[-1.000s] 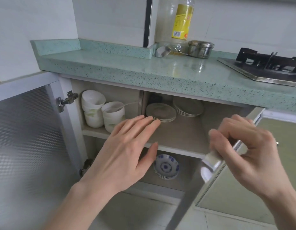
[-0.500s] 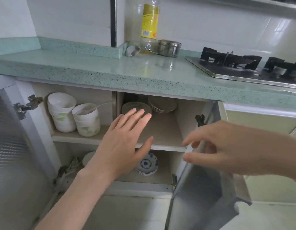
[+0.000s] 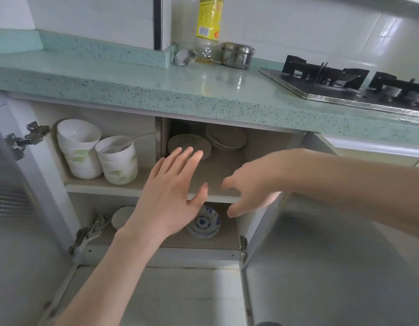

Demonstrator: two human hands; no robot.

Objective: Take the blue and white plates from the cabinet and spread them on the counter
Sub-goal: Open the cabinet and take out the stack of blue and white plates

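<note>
Green speckled bench (image 3: 138,88) up top, both cabinet doors swung wide. Our left hand (image 3: 167,196) is flat with fingers spread, right hand (image 3: 250,187) loosely curled, both empty. Just under the left palm, on the bottom shelf (image 3: 203,242), sits the blue and white plates (image 3: 205,223) stack. Probably glazed ceramic: stiff, slick, chippable, heavy stacked. We'd grab under the rim on both sides.

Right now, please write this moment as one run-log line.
doors: open | blue and white plates: stacked, lower shelf | left hand: open, empty | right hand: open, empty | counter: no plates yet
</note>
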